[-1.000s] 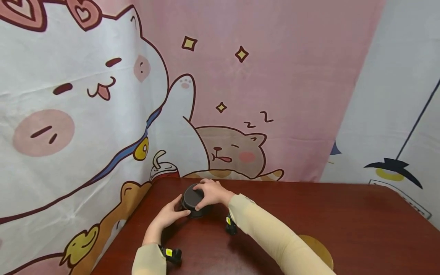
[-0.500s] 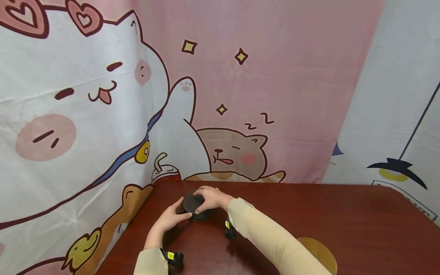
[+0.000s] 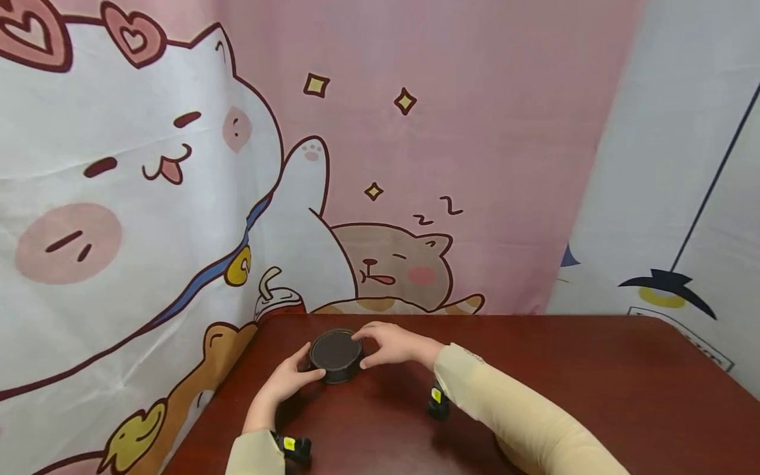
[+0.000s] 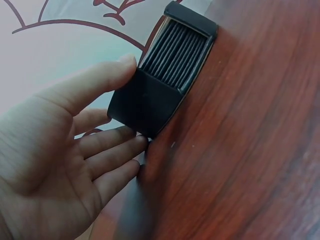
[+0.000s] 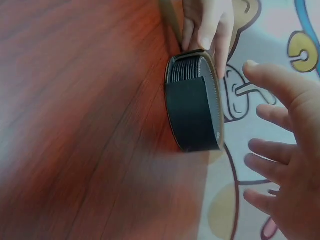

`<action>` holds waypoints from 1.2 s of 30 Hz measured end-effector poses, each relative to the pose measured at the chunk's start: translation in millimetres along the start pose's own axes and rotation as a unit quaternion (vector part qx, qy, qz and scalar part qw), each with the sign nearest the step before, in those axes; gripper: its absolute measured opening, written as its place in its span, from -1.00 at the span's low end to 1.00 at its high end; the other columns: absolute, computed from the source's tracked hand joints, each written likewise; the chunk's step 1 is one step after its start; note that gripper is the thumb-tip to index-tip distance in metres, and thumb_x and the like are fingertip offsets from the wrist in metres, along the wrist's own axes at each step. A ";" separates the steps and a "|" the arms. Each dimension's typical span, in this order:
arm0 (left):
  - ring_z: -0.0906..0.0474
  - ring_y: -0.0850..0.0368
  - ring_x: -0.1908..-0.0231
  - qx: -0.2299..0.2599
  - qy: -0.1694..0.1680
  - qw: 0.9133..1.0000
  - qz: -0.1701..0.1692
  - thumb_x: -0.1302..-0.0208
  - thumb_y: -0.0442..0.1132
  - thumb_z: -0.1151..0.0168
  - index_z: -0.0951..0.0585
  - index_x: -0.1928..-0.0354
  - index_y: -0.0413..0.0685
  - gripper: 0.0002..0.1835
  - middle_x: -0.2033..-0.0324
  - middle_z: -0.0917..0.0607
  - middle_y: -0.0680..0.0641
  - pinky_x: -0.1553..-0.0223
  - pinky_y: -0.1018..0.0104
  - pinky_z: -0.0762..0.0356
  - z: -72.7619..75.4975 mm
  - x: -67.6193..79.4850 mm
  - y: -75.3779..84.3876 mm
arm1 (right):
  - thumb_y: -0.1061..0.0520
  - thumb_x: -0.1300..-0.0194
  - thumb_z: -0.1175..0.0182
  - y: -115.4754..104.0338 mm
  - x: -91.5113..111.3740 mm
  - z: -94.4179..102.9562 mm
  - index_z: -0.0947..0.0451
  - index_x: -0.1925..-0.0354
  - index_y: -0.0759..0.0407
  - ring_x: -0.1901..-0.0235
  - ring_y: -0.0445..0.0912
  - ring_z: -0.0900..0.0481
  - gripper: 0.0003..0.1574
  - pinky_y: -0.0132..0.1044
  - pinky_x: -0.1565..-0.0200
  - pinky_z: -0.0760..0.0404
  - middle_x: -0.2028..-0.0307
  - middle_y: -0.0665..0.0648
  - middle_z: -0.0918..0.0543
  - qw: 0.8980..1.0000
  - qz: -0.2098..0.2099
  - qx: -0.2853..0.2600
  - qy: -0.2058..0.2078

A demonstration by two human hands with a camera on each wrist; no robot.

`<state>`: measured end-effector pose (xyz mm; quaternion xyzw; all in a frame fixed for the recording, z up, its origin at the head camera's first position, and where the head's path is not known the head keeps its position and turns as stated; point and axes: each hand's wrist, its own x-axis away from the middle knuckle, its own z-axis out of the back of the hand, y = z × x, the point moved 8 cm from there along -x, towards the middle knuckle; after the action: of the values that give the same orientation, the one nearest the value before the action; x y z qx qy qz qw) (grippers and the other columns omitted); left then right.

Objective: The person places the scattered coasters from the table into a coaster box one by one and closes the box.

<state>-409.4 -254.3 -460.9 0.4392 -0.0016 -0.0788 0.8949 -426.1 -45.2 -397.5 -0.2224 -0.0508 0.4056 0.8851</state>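
Note:
A round black coaster holder (image 3: 336,356) stands on the table with a dark disc lying flat at its top. Through a gap in its side, in the left wrist view, a stack of thin black coasters (image 4: 176,55) shows its edges. My left hand (image 3: 291,377) holds the holder (image 4: 145,102) from the left, thumb on the near side and fingers round behind. Just off its right side is my right hand (image 3: 394,346), fingers spread and holding nothing. The right wrist view shows a gap between this hand (image 5: 287,150) and the holder (image 5: 192,115).
The holder stands near the left back part of the dark red wooden table (image 3: 534,369). A cartoon-printed cloth (image 3: 475,165) hangs behind and along the left side. Part of a round thing (image 3: 503,454) shows beside the right sleeve, which hides most of it.
My right hand has let go of the disc at the holder's top and moved right. The disc sits lower and flat now. The left hand stays at the holder. The right sleeve now covers the yellowish round thing.

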 end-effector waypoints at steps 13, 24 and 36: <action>-0.37 -0.29 -0.24 -0.005 -0.002 1.000 0.002 -0.15 -0.06 -0.40 -0.10 -0.46 -0.31 -0.02 -0.30 -0.34 -0.42 -0.20 -0.16 -0.29 12.3 3.4 -1.8 | -0.12 -0.20 -0.33 14.8 126.9 15.3 -0.41 -0.31 0.01 -0.28 -0.01 -0.32 -0.25 -0.05 -0.23 -0.34 -0.27 0.11 -0.39 0.999 0.044 -0.011 -0.015; -0.35 -0.31 -0.25 0.009 -0.007 1.000 0.002 -0.18 -0.09 -0.39 -0.06 -0.47 -0.35 -0.02 -0.27 -0.36 -0.45 -0.21 -0.16 -0.29 7.8 6.6 -0.3 | -0.24 0.09 -0.51 48.9 218.9 14.1 -0.30 -0.38 -0.23 -0.31 0.11 -0.22 0.08 -0.02 -0.10 -0.43 -0.37 0.10 -0.25 0.998 0.035 -0.021 -0.054; -0.33 -0.30 -0.26 0.007 -0.018 1.000 0.006 -0.19 -0.09 -0.39 -0.05 -0.47 -0.35 -0.02 -0.28 -0.33 -0.46 -0.21 -0.15 -0.28 -3.6 0.3 2.9 | -0.29 0.13 -0.51 75.4 282.4 5.5 -0.25 -0.42 -0.18 -0.30 0.19 -0.21 0.18 0.15 -0.07 -0.37 -0.39 0.27 -0.20 0.997 -0.009 -0.032 -0.072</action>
<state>-408.5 -249.7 -460.9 0.4439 -0.0209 -0.0810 0.8922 -292.0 209.0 -450.9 -0.2202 -0.1292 0.4109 0.8752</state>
